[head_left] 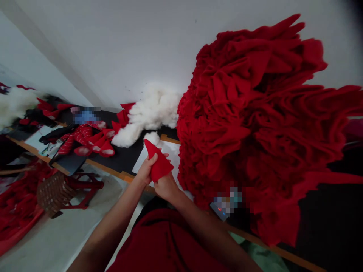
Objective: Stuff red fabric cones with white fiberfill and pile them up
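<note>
A small red felt cone-shaped hat [160,162] is held up in front of my body, its point tilted to the upper left. My left hand [146,168] grips it from the left, thumb across the front and fingertips showing past its far edge. The wrist of my right hand [165,186] enters the wide open end, and the fingers are hidden inside the cone. Beneath both hands lies a white sheet [140,160] on the black table. Just behind the hat's tip sits a small tuft of white stuffing [151,137].
A tall heap of red felt pieces [227,113] fills the table's right side. Fluffy white stuffing [154,107] lies against the wall. Stuffed red pieces [103,145] and striped fabric [75,139] are at left. A brown woven-topped stool [56,192] stands on the floor.
</note>
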Available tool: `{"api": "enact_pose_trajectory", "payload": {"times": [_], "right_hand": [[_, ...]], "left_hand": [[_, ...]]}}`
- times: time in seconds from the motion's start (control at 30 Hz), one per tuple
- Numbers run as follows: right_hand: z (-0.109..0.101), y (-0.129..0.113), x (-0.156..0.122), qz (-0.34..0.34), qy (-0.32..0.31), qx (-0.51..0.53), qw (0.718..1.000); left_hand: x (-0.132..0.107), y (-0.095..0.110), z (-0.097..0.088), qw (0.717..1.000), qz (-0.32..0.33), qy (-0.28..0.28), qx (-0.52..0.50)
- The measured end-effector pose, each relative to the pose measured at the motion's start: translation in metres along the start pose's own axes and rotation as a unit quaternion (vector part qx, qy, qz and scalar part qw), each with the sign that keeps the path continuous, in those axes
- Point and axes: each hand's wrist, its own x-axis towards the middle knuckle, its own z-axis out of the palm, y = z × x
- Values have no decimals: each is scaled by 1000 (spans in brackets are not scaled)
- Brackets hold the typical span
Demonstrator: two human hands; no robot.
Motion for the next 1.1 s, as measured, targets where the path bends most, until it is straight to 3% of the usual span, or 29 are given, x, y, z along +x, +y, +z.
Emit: {"api": "enact_pose_trajectory", "payload": {"times": [0.13, 0.23, 0.43, 0.6, 0.73, 0.8, 1.1], "right_hand": [[-3, -6, -2, -9, -15, 5, 1000], [0, -6, -8, -30, -7, -21, 999], [2, 1, -7, 34, -58, 9, 998], [-12, -2, 1, 43, 13, 32, 998], [-19, -9, -2, -24, 100, -14, 995], [-22, -12, -3, -20, 129, -35, 991], [-22, -7, 10, 8, 88, -42, 995]], "left_hand": [[2, 1, -7, 1000, 5, 7, -6], [5, 1, -9, 999, 9, 45, -26], [6, -4, -3, 997, -21, 65, -29], [8, 3, -7, 996, -32, 46, -68], [14, 10, -11, 985, -45, 99, -134], [16, 12, -10, 980, -51, 115, -156], [4, -4, 11, 978, -31, 84, -187]]}}
